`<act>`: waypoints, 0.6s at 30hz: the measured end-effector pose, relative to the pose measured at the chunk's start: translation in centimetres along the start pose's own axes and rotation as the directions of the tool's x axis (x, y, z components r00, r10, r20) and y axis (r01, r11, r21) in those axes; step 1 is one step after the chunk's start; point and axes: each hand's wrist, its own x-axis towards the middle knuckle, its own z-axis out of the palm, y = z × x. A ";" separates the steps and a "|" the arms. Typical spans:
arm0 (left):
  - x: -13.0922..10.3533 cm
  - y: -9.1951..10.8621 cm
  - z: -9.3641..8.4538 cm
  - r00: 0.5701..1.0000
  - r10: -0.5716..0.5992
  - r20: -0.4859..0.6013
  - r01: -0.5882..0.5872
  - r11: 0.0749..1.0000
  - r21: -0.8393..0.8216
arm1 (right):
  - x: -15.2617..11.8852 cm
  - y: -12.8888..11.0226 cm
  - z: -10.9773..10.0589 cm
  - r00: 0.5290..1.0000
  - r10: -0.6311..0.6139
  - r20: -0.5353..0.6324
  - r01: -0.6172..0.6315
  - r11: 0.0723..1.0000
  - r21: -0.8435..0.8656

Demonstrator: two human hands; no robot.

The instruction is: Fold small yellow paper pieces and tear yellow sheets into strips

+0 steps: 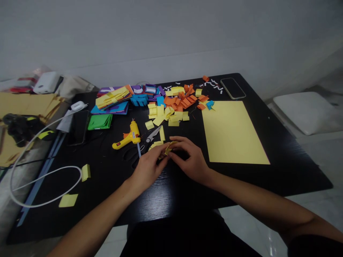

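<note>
My left hand [148, 165] and right hand [193, 160] pinch a folded yellow paper [169, 147] between their fingers above the table [171, 200]; probably light, easily creased, best gripped by its edges; beyond lie scissors [153, 134], then orange papers [185, 102].

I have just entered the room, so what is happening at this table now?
A person is holding a small piece of yellow paper between the fingers of the left hand and the right hand, low over the black table. Just beyond the hands lie scissors and a yellow glue gun, with folded yellow pieces and orange pieces heaped behind. A large yellow sheet lies flat to the right.
</note>
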 end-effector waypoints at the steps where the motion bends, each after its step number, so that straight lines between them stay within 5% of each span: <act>1: 0.0 0.0 0.0 1.000 0.009 0.007 -0.009 1.000 0.010 | 0.0 0.0 0.0 1.000 0.001 0.003 -0.001 1.000 0.004; 10: 0.1 0.3 -0.3 0.999 0.034 0.034 -0.034 0.999 0.010 | 0.2 -0.1 -0.1 1.000 -0.001 -0.001 0.002 0.998 0.064; 18: 0.2 0.4 -0.5 0.999 0.046 -0.007 -0.046 0.999 -0.007 | 0.3 -0.2 -0.1 0.992 -0.123 -0.035 0.123 0.992 0.014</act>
